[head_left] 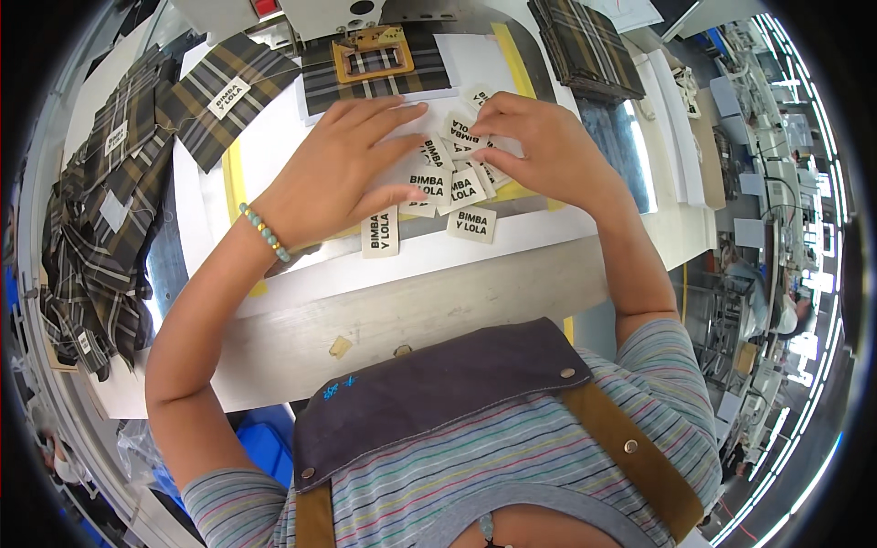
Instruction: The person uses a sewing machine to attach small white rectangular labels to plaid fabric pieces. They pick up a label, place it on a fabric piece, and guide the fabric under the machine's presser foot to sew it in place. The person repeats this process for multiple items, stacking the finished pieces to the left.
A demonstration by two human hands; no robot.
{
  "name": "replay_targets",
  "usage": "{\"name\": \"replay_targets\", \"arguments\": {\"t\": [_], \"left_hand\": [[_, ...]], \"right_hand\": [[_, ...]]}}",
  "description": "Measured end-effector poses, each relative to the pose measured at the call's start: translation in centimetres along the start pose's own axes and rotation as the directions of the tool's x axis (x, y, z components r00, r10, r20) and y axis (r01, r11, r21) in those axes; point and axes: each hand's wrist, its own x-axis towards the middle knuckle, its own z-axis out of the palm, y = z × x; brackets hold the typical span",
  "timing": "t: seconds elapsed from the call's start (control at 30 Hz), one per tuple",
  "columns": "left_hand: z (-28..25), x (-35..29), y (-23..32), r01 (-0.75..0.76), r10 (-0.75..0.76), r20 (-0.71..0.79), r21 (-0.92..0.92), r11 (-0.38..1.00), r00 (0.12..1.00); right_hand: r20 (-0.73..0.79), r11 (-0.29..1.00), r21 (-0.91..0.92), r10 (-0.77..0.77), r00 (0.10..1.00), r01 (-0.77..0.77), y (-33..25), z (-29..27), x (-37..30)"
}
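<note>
A loose pile of small white printed labels (427,185) lies on the white work surface in front of me. My left hand (343,169) is open beside the pile, its fingers spread and its thumb over the nearest labels. At the far side of the pile my right hand (544,151) has its thumb and fingers closed on the edge of one label (462,130). Past my left fingers, a dark plaid fabric piece (324,99) lies under a yellow-orange clamp frame (404,57) at the machine.
To the left, a plaid piece with a label (239,89) lies beside a heap of labelled plaid pieces (100,228). A stack of folded plaid fabric (589,50) stands at the far right. The machine head (333,16) rises at the back. A metal table edge (438,306) runs before me.
</note>
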Motion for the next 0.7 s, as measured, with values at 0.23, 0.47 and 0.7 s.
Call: {"name": "replay_targets", "arguments": {"t": [0.23,0.47,0.7], "left_hand": [[1.2,0.8,-0.8,0.142,-0.253,-0.25,-0.389,0.91,0.935],[0.7,0.9,-0.4,0.189,-0.382,-0.228,-0.582,0.791,0.896],[0.8,1.0,-0.1,0.192,-0.414,-0.255,-0.601,0.775,0.874]], "right_hand": [[0.03,0.999,-0.041,0.015,0.999,-0.014,-0.5,-0.1,0.5],[-0.293,0.974,0.217,0.136,0.946,-0.073,-0.9,-1.4,3.3],[-0.09,0.713,0.688,0.266,0.96,-0.133,-3.5,1.4,6.5]]}}
